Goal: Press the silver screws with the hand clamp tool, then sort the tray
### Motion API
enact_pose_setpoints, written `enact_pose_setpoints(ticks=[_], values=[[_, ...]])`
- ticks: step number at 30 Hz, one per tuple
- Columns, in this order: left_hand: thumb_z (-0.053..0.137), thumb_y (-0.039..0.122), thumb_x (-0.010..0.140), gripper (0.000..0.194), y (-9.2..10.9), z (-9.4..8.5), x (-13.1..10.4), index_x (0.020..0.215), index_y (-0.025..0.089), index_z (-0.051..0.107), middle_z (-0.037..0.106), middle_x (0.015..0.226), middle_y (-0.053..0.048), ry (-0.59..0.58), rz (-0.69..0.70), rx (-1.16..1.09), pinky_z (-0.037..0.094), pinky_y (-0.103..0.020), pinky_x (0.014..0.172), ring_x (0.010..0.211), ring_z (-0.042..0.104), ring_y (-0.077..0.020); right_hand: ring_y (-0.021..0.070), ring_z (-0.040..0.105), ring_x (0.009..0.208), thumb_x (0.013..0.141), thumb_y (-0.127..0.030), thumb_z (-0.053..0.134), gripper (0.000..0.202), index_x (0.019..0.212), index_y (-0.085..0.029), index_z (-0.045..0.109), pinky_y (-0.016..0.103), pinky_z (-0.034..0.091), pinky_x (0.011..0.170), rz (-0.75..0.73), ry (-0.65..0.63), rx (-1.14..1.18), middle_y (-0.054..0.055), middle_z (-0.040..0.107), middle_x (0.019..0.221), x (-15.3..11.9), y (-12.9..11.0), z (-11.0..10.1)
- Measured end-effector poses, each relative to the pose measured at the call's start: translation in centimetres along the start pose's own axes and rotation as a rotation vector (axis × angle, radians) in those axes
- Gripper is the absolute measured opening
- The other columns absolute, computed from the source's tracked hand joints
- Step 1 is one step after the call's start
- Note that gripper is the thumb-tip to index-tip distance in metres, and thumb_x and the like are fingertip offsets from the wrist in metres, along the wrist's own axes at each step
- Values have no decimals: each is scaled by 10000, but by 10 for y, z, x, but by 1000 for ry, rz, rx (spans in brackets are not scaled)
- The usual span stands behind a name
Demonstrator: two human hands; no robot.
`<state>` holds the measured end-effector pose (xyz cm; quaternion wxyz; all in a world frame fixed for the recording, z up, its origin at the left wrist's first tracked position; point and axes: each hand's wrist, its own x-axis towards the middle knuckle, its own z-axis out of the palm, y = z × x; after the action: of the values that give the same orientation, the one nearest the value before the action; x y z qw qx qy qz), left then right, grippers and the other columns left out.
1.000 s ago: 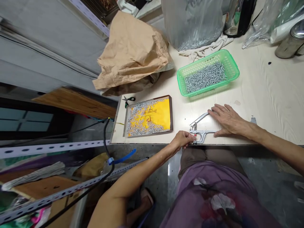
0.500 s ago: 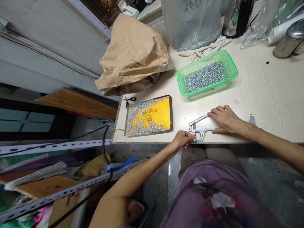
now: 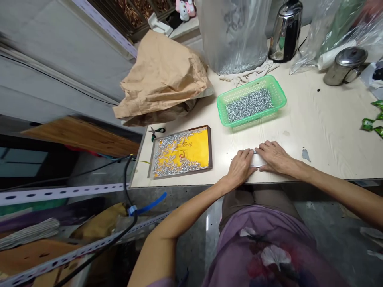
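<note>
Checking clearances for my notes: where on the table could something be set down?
The widest bare patch is tabletop bordered by the green basket, metal mug, green packets and right forearm. A narrower strip runs between the tray and left hand. Crowded: the back, with plastic bag, cloth and kettle; the left end, with paper bag, scissors and tray.

Yellow sheet (image 3: 201, 147) in the shallow tray (image 3: 210, 147): one printed word (image 3: 186, 145), dark, upside down to camera, seems to start "Pre"; remaining letters not legible, partly among metal pieces (image 3: 191, 165). Small emblem (image 3: 182, 154) printed next to the word, any lettering in it too small. Big clear plastic bag (image 3: 235, 44) at back of bench (image 3: 335, 127): large dark marks (image 3: 235, 20), maybe characters, can't be read. Green packets (image 3: 367, 124), right edge: print too small to read.
</note>
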<state>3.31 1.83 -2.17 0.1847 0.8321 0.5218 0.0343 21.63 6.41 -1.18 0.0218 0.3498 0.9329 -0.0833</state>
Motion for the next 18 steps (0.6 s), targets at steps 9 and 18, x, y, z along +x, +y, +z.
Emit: enact_pose_setpoints(ticks=[9, 18], values=[[529, 313, 941, 309, 9, 0, 10, 1210, 161, 534, 595, 1110, -111, -120, -34, 99, 471, -378, 809, 1034, 516, -260, 234, 529, 864, 842, -283, 702, 183, 926, -121, 677, 323, 307, 721, 13, 46, 39, 98, 640, 872, -3, -5, 7], [535, 326, 942, 201, 2, 0, 20, 1085, 203, 606, 645, 1021, -71, -86, -42, 132, 507, -343, 801, 991, 562, -228, 213, 550, 820, 889, -312, 641, 174, 892, -145, 689, 307, 324, 715, 42, 52, 82, 84, 640, 823, 3, 3, 13]])
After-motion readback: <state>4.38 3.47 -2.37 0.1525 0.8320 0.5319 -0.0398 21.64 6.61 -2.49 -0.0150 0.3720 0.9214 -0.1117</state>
